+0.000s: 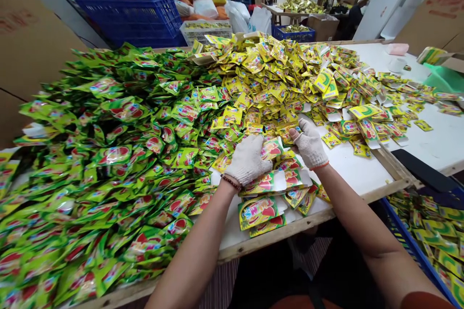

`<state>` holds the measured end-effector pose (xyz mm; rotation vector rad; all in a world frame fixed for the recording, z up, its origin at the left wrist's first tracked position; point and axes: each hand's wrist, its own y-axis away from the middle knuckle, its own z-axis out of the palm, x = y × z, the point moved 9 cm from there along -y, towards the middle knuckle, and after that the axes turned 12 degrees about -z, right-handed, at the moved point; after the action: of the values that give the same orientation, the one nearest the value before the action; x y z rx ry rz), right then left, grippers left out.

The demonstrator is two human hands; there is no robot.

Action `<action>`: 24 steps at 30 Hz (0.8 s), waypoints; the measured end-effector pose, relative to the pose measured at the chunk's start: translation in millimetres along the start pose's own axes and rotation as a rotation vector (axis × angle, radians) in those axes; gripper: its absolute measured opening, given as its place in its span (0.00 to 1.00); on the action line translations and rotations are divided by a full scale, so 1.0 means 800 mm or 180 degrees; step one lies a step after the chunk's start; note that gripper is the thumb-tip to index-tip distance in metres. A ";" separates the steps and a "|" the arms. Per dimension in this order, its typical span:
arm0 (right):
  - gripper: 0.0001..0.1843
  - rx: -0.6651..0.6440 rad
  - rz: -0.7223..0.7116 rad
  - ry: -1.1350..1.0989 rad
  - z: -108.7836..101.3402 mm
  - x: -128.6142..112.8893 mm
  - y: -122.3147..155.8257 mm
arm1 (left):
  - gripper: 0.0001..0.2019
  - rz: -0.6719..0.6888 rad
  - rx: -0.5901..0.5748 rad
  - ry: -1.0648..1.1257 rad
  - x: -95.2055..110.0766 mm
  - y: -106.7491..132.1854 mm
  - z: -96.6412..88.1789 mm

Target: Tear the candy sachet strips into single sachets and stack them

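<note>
My left hand, in a white knit glove with a beaded bracelet at the wrist, is closed around a small fruit-printed carton. To its right, my right hand wears a similar glove with the thumb tip bare. Its thumb and fingers are drawn together at a small yellow packet on the near edge of the yellow pile. Below both hands, several flat cartons with white open flaps lie overlapping on the white tabletop.
A large heap of green packets covers the left side. More cartons lie to the right. A wooden rail edges the table. A blue crate of filled cartons stands lower right; stacked blue crates rise behind.
</note>
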<state>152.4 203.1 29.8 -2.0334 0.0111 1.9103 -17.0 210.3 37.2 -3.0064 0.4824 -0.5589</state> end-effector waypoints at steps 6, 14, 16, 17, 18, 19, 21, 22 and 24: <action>0.18 -0.0209 -0.1099 0.0522 0.009 -0.035 0.002 | 0.25 -0.0186 0.0381 0.0679 -0.014 0.026 -0.027; 0.11 -0.0950 -0.1368 0.1399 0.025 -0.050 0.015 | 0.22 0.0149 0.0485 0.0368 -0.007 0.029 -0.026; 0.11 -0.1092 -0.1224 0.1499 0.025 -0.045 0.013 | 0.21 0.0373 0.0437 0.0195 0.002 0.031 -0.025; 0.12 -0.1085 -0.1168 0.1517 0.024 -0.044 0.012 | 0.21 0.0465 0.0413 0.0151 0.005 0.032 -0.024; 0.12 -0.1041 -0.1131 0.1503 0.023 -0.042 0.011 | 0.21 0.0536 0.0397 0.0136 0.008 0.033 -0.023; 0.12 -0.0977 -0.1121 0.1459 0.024 -0.041 0.011 | 0.21 0.0572 0.0399 0.0148 0.010 0.034 -0.023; 0.11 -0.0859 -0.1175 0.1343 0.027 -0.041 0.012 | 0.21 0.0520 0.0458 0.0238 0.008 0.034 -0.023; 0.10 -0.0851 -0.1214 0.1313 0.031 -0.040 0.014 | 0.21 0.0458 0.0498 0.0289 0.005 0.034 -0.023; 0.09 -0.0909 -0.1293 0.1370 0.037 -0.037 0.015 | 0.20 0.0336 0.0571 0.0328 -0.001 0.033 -0.024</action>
<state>117.9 192.3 54.7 -2.3693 -0.5511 1.2648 -32.3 185.6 52.6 -2.7748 0.5608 -0.7105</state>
